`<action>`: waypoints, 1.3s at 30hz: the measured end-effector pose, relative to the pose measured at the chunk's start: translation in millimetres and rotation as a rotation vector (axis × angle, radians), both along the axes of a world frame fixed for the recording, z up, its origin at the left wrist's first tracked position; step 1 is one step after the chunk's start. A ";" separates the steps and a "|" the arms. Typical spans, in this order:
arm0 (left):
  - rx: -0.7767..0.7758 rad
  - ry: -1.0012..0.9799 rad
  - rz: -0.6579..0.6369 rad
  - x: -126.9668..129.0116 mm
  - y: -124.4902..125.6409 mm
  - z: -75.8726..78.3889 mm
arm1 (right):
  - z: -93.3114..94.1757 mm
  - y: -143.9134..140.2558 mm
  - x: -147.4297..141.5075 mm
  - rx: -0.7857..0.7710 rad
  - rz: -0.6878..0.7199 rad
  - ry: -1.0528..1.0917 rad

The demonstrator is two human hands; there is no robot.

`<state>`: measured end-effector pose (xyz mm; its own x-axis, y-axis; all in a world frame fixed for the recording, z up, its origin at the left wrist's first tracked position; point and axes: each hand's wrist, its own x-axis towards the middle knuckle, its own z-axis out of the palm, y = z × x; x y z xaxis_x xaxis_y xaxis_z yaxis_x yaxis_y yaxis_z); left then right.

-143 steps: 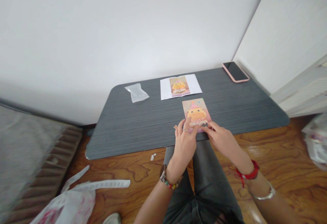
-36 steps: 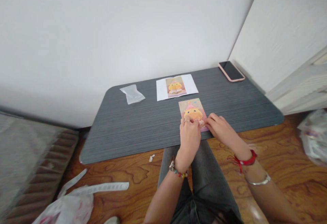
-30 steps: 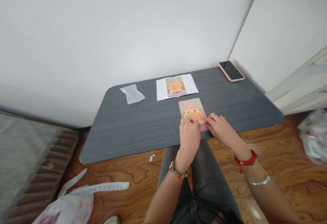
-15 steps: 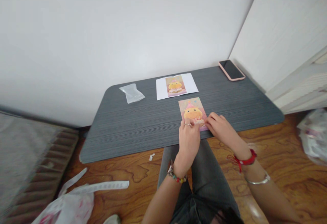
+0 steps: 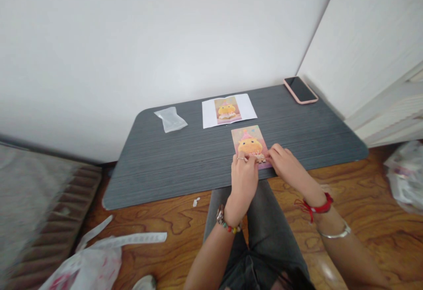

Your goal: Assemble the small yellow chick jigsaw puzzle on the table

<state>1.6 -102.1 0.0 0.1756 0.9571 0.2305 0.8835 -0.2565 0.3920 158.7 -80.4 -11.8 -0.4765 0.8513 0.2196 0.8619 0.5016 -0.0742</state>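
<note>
Puzzle: a small pink picture puzzle (image 5: 250, 143) with a yellow cartoon figure lies flat on the dark table (image 5: 185, 158), near the front edge and right before the person; one only
Left hand: the left hand (image 5: 243, 180) rests on the puzzle's near left corner, fingers curled down onto it and pressing, not wrapped round anything
Right hand: the right hand (image 5: 286, 166) lies on the near right corner, fingertips together at a small light piece (image 5: 261, 159) just beside the left hand's fingertips; whether it pinches that piece or only pushes it I cannot tell
Handling: by its look the puzzle is thin, light card, stiff enough to lie flat but likely to bend or come apart if lifted by one edge; it should slide easily on the smooth top, so pressing flat from above or holding both sides at once seems safest
Sheet: one white sheet (image 5: 229, 110) printed with the same figure, just behind the puzzle
Bag: one clear plastic bag (image 5: 170, 119), far left of the sheet
Phone: one pink phone (image 5: 300, 90), face up at the far right corner
Floor: a white plastic bag (image 5: 86, 265) and paper strips by the person's knees
</note>
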 end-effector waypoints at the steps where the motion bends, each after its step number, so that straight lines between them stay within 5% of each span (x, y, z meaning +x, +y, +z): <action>1: 0.005 -0.010 0.000 -0.4 -0.3 0.6 | 1.1 -2.0 -0.7 0.006 -0.004 0.008; 12: 0.011 -0.036 0.089 -8.1 -7.2 0.5 | 4.2 -20.0 -27.5 0.048 -0.130 -0.040; 21: 0.025 0.014 0.211 -23.5 -3.7 -1.8 | 2.6 -22.3 -40.4 -0.057 -0.053 0.117; 39: 0.044 -0.032 0.121 -24.2 -14.7 -4.9 | 1.1 -8.1 -33.2 -0.169 0.034 0.283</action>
